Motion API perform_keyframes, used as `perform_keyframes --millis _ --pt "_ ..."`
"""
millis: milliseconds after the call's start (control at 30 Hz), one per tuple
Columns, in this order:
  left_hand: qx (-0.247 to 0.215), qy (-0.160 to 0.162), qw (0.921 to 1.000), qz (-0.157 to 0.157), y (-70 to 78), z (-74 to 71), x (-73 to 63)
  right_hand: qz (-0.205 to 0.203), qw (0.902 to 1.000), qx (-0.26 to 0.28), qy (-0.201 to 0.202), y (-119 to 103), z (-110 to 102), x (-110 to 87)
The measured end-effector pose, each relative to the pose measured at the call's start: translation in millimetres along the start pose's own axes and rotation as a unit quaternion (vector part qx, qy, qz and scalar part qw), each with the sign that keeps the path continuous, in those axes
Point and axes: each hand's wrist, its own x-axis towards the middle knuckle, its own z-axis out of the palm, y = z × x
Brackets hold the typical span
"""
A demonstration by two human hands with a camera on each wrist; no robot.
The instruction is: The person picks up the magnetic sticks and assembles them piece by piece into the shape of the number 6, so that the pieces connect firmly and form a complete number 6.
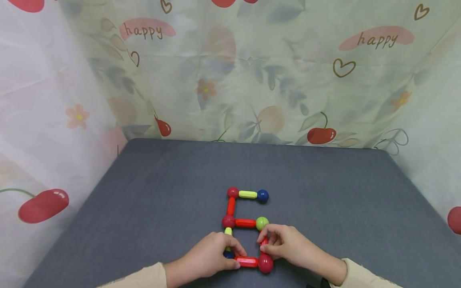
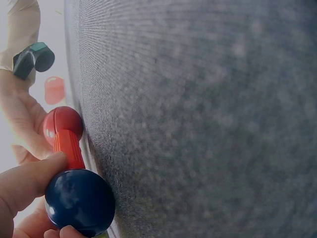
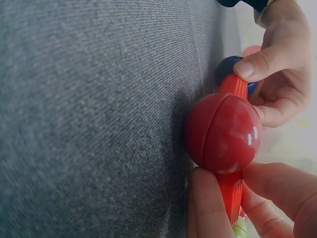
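Note:
In the head view, magnetic rods and balls on the table form a shape like a 6. My left hand (image 1: 214, 253) pinches the bottom red rod (image 1: 247, 262) beside a blue ball (image 2: 80, 202), which that hand partly covers in the head view. At the rod's other end sits a red ball (image 1: 265, 264). My right hand (image 1: 291, 245) pinches the upright red rod (image 3: 231, 194) between that ball and a green ball (image 1: 262, 223). A second red rod (image 1: 245, 223) links the green ball to another red ball (image 1: 228, 221).
Above, a red rod (image 1: 231, 206) rises to a red ball (image 1: 233, 192), and a yellow-green rod (image 1: 247, 195) runs right to a blue ball (image 1: 263, 196). The dark grey table (image 1: 144, 192) meets a patterned cloth (image 1: 248, 80) behind and at the sides.

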Motion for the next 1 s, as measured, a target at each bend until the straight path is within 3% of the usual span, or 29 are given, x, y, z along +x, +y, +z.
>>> perform_keyframes --millis 400,667,867,1000 --pt "-0.004 -0.005 1.0 0.007 -0.3 0.3 0.4 -0.004 0.9999 -0.003 -0.014 -0.3 -2.5 -2.7" --pt "0.006 0.004 0.9998 0.019 0.6 -5.1 -4.2 0.002 0.9993 0.02 -0.03 -5.5 -15.4 -10.1" --pt "0.009 0.055 0.9974 0.046 16.7 -30.7 -18.5 -0.002 0.9998 -0.012 0.016 -18.6 -35.1 -19.1" --pt "0.035 0.135 0.9874 0.075 30.3 -57.0 -31.2 -0.003 0.9959 -0.035 0.083 -30.5 -49.6 -27.8"
